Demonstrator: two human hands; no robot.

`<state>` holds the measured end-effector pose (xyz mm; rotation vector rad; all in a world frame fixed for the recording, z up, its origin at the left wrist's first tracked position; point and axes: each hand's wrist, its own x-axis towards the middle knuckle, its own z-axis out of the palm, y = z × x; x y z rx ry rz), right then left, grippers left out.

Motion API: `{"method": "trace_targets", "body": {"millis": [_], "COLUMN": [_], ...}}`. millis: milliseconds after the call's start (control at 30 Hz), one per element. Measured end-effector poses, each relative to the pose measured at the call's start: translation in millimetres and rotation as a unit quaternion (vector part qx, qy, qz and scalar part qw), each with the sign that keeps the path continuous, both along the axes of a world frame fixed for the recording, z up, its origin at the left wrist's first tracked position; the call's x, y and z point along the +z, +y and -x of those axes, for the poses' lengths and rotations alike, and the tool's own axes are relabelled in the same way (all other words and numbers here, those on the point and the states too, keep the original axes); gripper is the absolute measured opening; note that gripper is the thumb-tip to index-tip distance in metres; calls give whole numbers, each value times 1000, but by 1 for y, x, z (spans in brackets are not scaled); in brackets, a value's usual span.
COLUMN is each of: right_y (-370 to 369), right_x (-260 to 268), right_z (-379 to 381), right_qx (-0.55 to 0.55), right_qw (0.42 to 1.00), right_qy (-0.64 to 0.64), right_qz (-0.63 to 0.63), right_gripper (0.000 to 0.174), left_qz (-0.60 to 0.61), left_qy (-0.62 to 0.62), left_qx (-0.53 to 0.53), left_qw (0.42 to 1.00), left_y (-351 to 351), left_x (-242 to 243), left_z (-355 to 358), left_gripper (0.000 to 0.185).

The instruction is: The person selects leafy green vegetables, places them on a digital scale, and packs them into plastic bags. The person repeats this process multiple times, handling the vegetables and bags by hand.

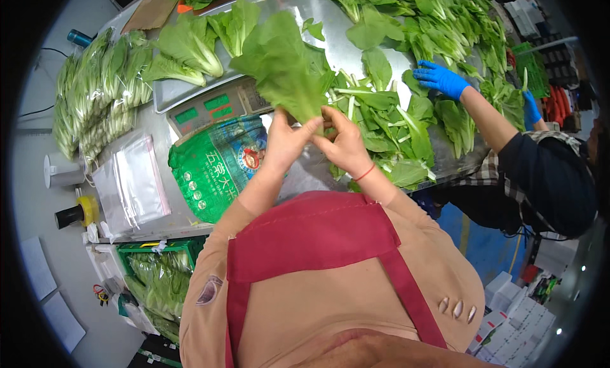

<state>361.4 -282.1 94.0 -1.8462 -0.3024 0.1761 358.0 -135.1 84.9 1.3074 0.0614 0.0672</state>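
Observation:
Both my hands hold a head of leafy green vegetable (286,65) by its stem end, with the leaves pointing away from me. My left hand (289,138) grips it from the left and my right hand (344,140) from the right, thumbs close together. Under and beyond the leaves stands a digital scale (200,112) with a metal tray (167,94) bearing several leafy heads (190,44). Just right of my right hand lies a pile of loose leaves and cut stems (395,125). A green printed woven sack (209,172) lies left of my left forearm.
Bagged greens (102,87) and a stack of clear plastic bags (133,187) lie at the left. A green crate (195,249) of bagged greens sits below the table edge. More greens (443,20) cover the far right, where a co-worker's blue-gloved hand (441,80) reaches in.

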Motion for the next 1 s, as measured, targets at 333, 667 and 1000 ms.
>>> {"method": "trace_targets", "body": {"millis": [333,667,1000], "right_y": [-3,1,43], "right_x": [-4,10,53], "right_z": [1,-26,-158], "right_qx": [-23,-1,-98], "right_qw": [990,1000,973], "right_qy": [116,-13,-41], "right_qz": [-71,21,-203], "right_gripper": [45,51,27], "left_qz": [159,-362,-334], "left_qy": [75,-82,32], "left_qx": [-35,-50,417], "left_qw": [984,927,845], "left_y": [9,8,197], "left_x": [-2,-6,-2], "left_z": [2,-3,-96], "left_gripper": [36,69,81]}}
